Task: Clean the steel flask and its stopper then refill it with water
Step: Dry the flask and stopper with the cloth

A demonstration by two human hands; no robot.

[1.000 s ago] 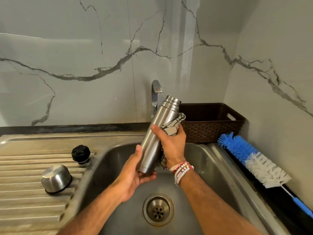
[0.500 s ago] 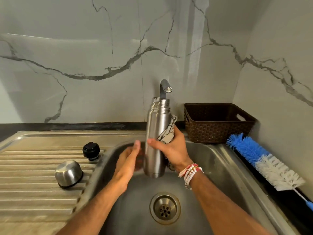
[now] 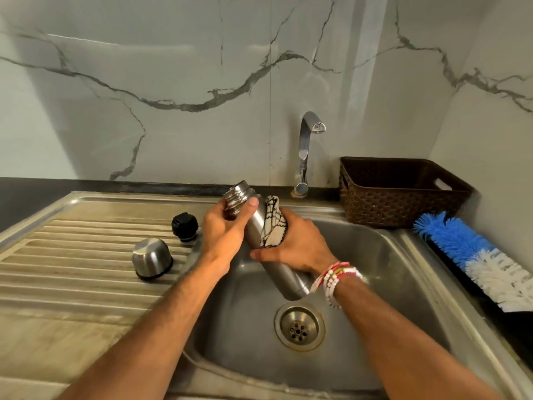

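The left hand (image 3: 223, 235) is gripping the tilted flask (image 3: 284, 277) by its neck while the right hand (image 3: 301, 246), just beside, is clasping a cloth (image 3: 272, 225) round it.

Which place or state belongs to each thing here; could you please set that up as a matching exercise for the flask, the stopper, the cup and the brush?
Things:
1. steel flask
2. black stopper
3. steel cup
4. bottle brush

Places or states:
A. lying right of the sink, by the brown basket
B. mouth down on the drainboard, nearer the camera
C. tilted over the sink, left hand gripping its neck, right hand wrapping a cloth round its body
D. farther back on the drainboard, close to the sink's edge

Pairs: 1-C, 2-D, 3-B, 4-A
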